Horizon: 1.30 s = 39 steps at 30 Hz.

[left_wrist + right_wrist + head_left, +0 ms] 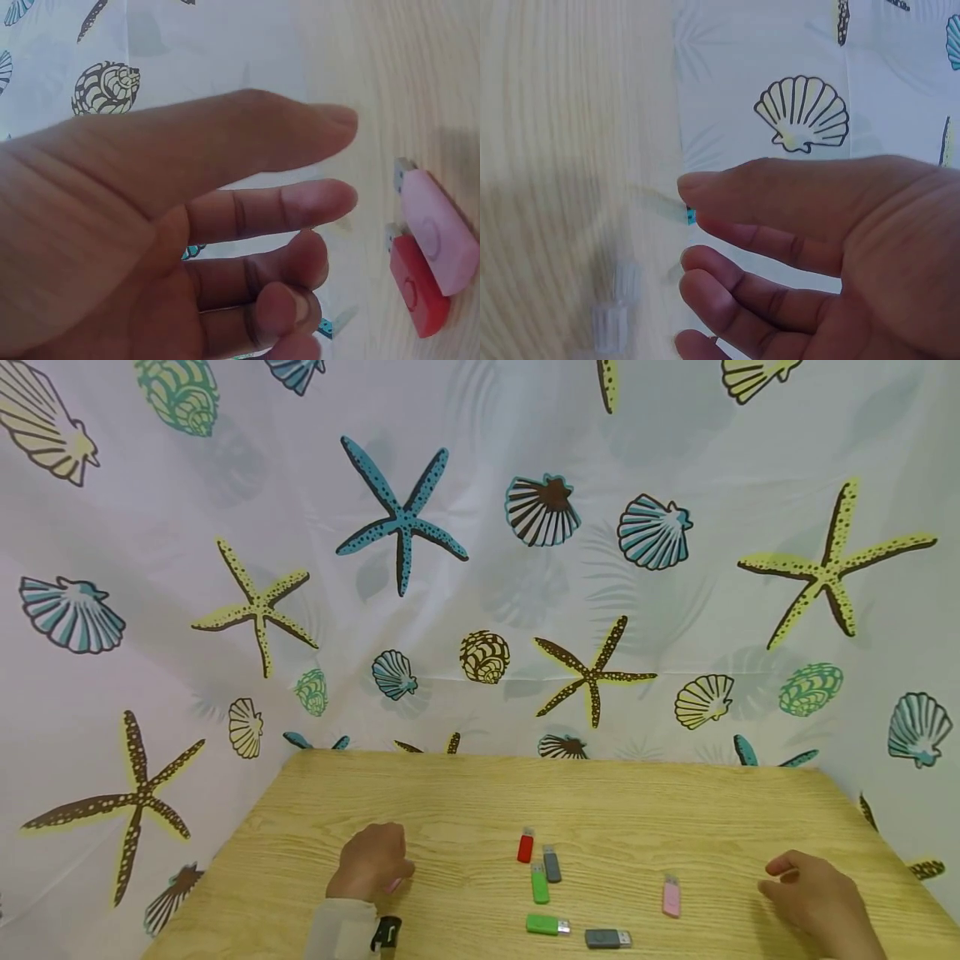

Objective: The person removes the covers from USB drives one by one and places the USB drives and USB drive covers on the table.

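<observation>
Head, left wrist | two each: green [540,884], grey [551,865], pink [671,898], red USB sticks [418,289] | hands [371,862] [813,895]: fingers [292,206] released

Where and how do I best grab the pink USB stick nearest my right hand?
Likely pinch the pink USB stick by its body's long edges, right hand coming from above: it lies flat on its own, metal plug pointing away from you.
</observation>
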Available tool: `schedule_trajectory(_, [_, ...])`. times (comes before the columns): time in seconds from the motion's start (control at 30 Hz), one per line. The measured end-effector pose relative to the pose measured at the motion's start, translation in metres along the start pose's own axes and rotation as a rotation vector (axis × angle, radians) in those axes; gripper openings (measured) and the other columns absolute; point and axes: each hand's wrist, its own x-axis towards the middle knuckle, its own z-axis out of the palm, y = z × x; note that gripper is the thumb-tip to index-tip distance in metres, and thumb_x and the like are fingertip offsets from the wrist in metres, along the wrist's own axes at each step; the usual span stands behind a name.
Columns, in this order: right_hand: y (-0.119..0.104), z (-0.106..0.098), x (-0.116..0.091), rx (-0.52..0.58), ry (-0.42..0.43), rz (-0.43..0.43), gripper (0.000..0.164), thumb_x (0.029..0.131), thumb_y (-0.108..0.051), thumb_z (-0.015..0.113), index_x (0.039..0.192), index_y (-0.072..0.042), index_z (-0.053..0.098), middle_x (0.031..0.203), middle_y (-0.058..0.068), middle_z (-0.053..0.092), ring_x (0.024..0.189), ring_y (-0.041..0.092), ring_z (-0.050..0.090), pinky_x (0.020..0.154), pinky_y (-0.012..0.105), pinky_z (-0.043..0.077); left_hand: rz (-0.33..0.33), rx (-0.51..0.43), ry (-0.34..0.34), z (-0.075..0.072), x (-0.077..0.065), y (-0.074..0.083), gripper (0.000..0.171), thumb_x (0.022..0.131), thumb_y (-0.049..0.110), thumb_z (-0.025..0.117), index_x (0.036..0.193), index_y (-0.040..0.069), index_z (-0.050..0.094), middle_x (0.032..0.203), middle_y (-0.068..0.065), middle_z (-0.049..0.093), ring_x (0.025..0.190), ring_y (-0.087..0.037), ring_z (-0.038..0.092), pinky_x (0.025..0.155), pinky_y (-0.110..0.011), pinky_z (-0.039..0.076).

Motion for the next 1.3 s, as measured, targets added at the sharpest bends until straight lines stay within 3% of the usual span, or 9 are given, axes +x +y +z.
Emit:
schedule_trajectory(0.23, [-0.021, 0.006, 0.001, -0.014, 0.041, -0.052, 0.034, 0.085, -0.025, 0.070, 0.102, 0.004, 0.065, 0.094, 0.023, 0.066, 0.082, 0.037, 0.060, 0.071, 0.050, 0.048, -0.004, -0.042, 0.001, -0.002, 0.000, 0.003, 0.022, 0.077, 0.007, 0.068, 0.063, 0.012, 0.051, 0.045, 0.005, 0.047, 0.039, -0.008, 0.043, 0.042, -0.023, 0.032])
schedule_trajectory(0.5, [-0.036, 0.013, 0.003, -0.034, 0.097, -0.132, 0.027, 0.082, -0.020, 0.073, 0.097, 0.001, 0.066, 0.088, 0.017, 0.068, 0.080, 0.034, 0.062, 0.069, 0.050, 0.049, 0.060, -0.084, -0.026, -0.005, -0.002, 0.011, 0.021, 0.079, 0.009, 0.072, 0.071, 0.011, 0.052, 0.053, 0.003, 0.052, 0.040, -0.009, 0.046, 0.048, -0.027, 0.037])
schedule_trajectory(0.8, [-0.052, 0.018, 0.002, -0.036, 0.113, -0.212, 0.024, 0.080, -0.016, 0.074, 0.096, 0.000, 0.067, 0.089, 0.016, 0.069, 0.082, 0.033, 0.063, 0.071, 0.050, 0.051, 0.154, -0.080, -0.015, -0.013, -0.009, 0.027, 0.020, 0.078, 0.013, 0.075, 0.077, 0.011, 0.055, 0.071, 0.002, 0.056, 0.052, -0.012, 0.040, 0.051, -0.030, 0.037])
schedule_trajectory(0.97, [-0.062, 0.025, 0.003, -0.021, 0.052, -0.217, 0.023, 0.080, -0.014, 0.073, 0.098, -0.002, 0.066, 0.091, 0.012, 0.067, 0.084, 0.029, 0.062, 0.073, 0.049, 0.050, 0.186, -0.069, -0.037, -0.014, -0.012, 0.035, 0.020, 0.078, 0.017, 0.076, 0.080, 0.011, 0.057, 0.072, 0.002, 0.057, 0.052, -0.012, 0.040, 0.051, -0.031, 0.038])
schedule_trajectory(1.3, [-0.075, 0.041, 0.000, 0.030, -0.125, -0.174, 0.037, 0.079, -0.020, 0.073, 0.111, -0.004, 0.063, 0.091, 0.010, 0.060, 0.079, 0.023, 0.056, 0.068, 0.043, 0.050, 0.279, -0.044, -0.084, -0.022, -0.020, 0.054, 0.019, 0.080, 0.023, 0.075, 0.084, 0.015, 0.058, 0.077, 0.004, 0.059, 0.054, -0.010, 0.041, 0.052, -0.028, 0.040])
